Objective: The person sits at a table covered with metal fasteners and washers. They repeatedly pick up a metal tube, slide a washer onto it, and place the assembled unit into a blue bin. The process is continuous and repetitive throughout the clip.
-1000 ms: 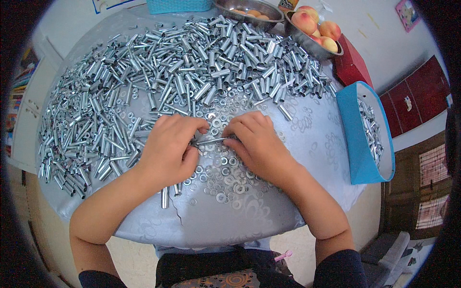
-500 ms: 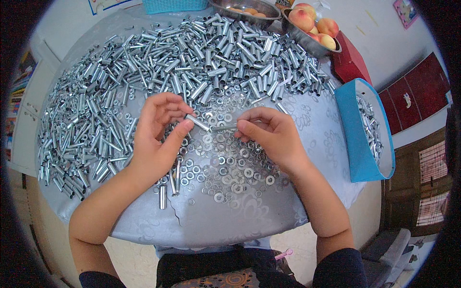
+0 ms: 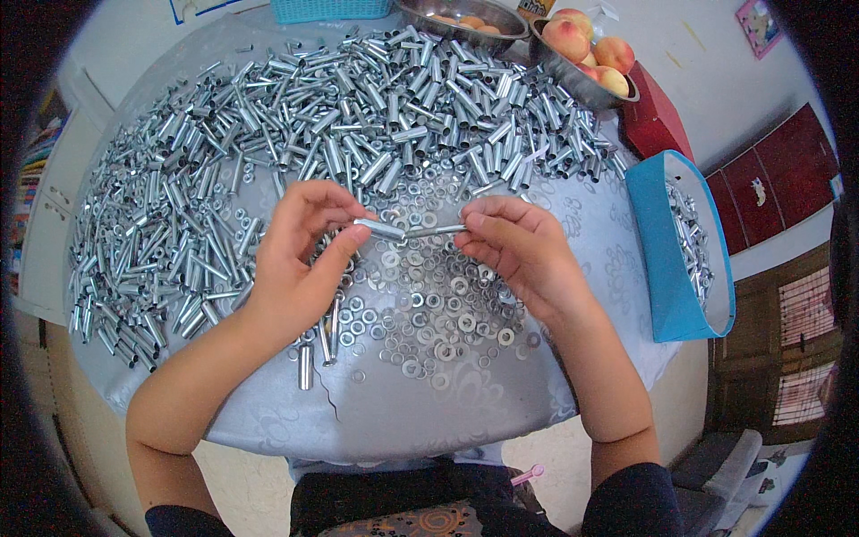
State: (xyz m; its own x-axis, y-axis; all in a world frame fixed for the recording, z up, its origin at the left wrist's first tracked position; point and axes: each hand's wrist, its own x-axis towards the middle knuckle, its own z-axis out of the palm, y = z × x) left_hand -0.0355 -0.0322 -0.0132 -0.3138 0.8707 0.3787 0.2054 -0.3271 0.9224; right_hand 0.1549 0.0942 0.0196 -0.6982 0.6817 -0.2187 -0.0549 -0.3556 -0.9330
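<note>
My left hand is closed, pinching a shiny metal sleeve between thumb and fingers. Between the fingertips of my right hand is the end of a thin metal bolt, which points left. The bolt's left end meets the sleeve's open right end, nearly in line with it; whether it reaches inside I cannot tell. Below both hands lie many loose flat washers and, more to the left, hex nuts. A loose sleeve and a few bolts lie by my left wrist.
A big heap of sleeves and bolts covers the table's far and left side. At right stands a blue bin with metal parts inside. Behind the heap are a metal bowl of peaches, another metal bowl and a turquoise basket.
Both hands have shifted slightly right, the right hand farther. More of the bolt shows between sleeve and right fingers, and the sleeve lies flatter.
</note>
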